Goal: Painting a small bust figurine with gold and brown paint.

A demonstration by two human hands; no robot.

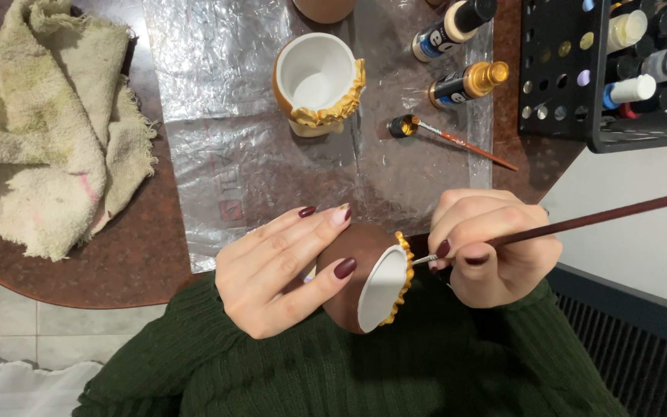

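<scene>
Close in, above the dark green sleeves, the left hand (287, 270) wraps round a small brown clay pot (364, 278) tipped on its side, its white inside and gold frilled rim facing right; fingers cover much of its body. The right hand (492, 247) pinches a long dark paintbrush (580, 222), whose tip meets the gold rim while the handle runs out of view. Farther off, on clear plastic sheeting (218, 100), stand a second gold-rimmed pot (316, 81), another brush (457, 141), and two paint bottles (465, 83). A stained rag (40, 123) lies left, and a black rack (619, 69) is cut off at right
</scene>
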